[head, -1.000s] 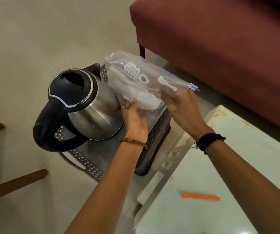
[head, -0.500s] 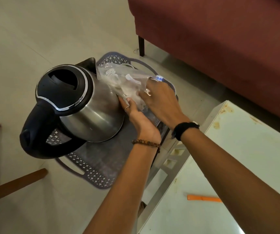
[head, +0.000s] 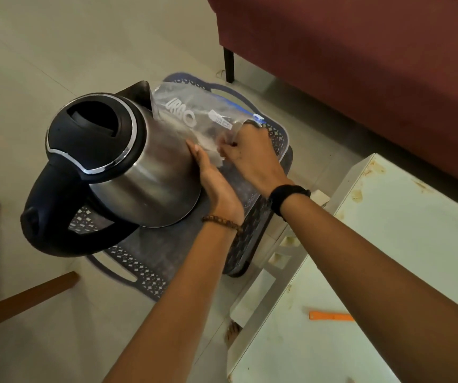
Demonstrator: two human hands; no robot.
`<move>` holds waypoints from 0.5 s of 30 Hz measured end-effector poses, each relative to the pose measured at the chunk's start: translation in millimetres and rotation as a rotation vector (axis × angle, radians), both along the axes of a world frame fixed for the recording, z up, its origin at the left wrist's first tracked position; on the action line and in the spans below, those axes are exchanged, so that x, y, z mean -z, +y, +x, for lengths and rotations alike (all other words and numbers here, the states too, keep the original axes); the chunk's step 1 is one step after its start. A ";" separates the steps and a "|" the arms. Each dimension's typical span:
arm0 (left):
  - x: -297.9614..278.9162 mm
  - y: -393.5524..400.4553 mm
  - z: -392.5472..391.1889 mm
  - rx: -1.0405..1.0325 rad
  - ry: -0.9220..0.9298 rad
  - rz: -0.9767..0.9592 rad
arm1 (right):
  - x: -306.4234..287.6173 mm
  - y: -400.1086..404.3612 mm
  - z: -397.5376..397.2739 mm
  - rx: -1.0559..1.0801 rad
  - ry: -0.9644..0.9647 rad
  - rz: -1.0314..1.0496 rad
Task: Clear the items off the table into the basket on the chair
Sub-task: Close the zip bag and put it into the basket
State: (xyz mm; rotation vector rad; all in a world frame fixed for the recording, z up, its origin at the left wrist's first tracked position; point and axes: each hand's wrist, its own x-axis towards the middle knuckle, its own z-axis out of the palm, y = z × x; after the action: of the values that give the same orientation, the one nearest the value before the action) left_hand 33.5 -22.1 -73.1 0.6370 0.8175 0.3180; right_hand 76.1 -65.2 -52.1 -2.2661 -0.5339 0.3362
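Observation:
A steel kettle (head: pixel 139 172) with a black lid and handle stands in the dark perforated basket (head: pixel 150 277). A clear zip bag (head: pixel 194 114) with white lettering lies in the basket's far end, leaning against the kettle. My right hand (head: pixel 249 156) pinches the bag's near edge. My left hand (head: pixel 216 186) lies flat against the kettle's side, fingers at the bag's lower edge. An orange strip (head: pixel 330 316) lies on the white table (head: pixel 388 244) at the lower right.
A dark red sofa (head: pixel 360 64) with a black leg fills the upper right. Brown wooden bars (head: pixel 20 302) cross the tiled floor at the left. The basket stands close against the table's left edge; what it rests on is hidden.
The bag has come down from above the basket into its far end beside the kettle. Both hands followed it down and now press it in place.

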 end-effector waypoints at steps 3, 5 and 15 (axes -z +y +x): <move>-12.4 2.1 -1.4 0.033 0.141 0.137 | 1.6 -5.9 -7.5 0.055 0.085 0.135; -23.1 -8.2 -10.1 0.052 0.206 0.270 | 0.9 -17.1 -20.0 0.130 0.142 0.236; -31.4 -152.0 -128.3 0.474 0.174 0.737 | 0.8 -168.2 -160.3 0.633 0.287 0.432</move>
State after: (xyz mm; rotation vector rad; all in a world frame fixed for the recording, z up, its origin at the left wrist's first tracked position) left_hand -94.8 -174.1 -41.7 1.5363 0.6758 0.1209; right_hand -84.2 -233.4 -52.9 -1.8037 0.2483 0.1913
